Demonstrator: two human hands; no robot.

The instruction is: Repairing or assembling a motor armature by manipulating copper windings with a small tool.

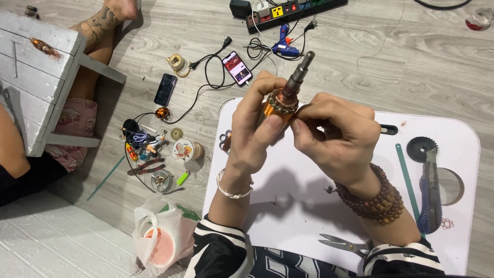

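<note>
My left hand (256,128) grips a motor armature (286,98) with copper windings, an orange body and a steel shaft pointing up and away. My right hand (337,134) pinches at the armature's right side, at the wound ring; whatever is between its fingertips is too small to see. Both hands are held above a white lap table (309,206). A silver bangle is on my left wrist and brown bead bracelets are on my right.
On the lap table lie scissors (346,245), a blue utility knife (428,198), a round fan disc (422,149) and a green strip (406,177). Floor clutter at left: two phones (237,68), pliers (146,167), tape roll, a plastic bag (157,239). A power strip (288,10), a glue gun (284,47) and another person's leg (95,36) are nearby.
</note>
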